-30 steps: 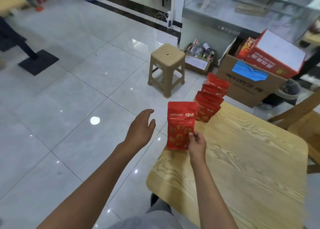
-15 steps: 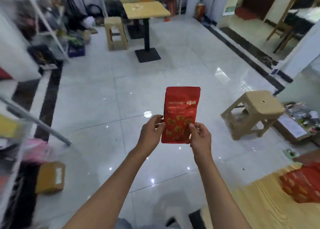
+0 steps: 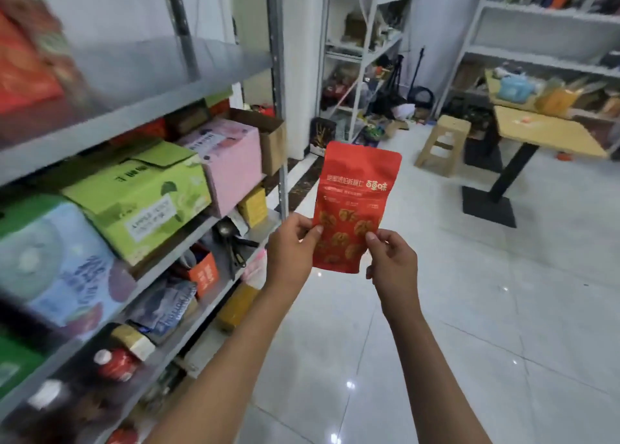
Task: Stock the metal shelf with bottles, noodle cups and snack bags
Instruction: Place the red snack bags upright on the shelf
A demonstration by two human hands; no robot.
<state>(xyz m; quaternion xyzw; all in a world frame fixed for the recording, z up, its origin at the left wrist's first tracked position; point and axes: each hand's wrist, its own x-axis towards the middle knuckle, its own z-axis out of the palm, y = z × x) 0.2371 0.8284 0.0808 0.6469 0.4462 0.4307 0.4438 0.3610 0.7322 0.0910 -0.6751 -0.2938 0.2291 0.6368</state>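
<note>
Snack bag [image 3: 354, 208], now carried from the bench to the metal shelf [image 3: 141, 108] at left, sits upright between left hand [image 3: 295, 242] and right hand [image 3: 391, 259], fingers pinching its lower edges; shelving comes next.

bright even light | glare spots on floor tiles [image 3: 369, 359] (glossy) | left edge motion-blurred, wide-angle bowing

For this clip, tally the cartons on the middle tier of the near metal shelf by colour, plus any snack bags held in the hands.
Light blue carton: 1
Green carton: 1
Pink carton: 1
Plain brown carton: 1
Red snack bag, held by left hand and right hand: 1
Total: 5
</note>
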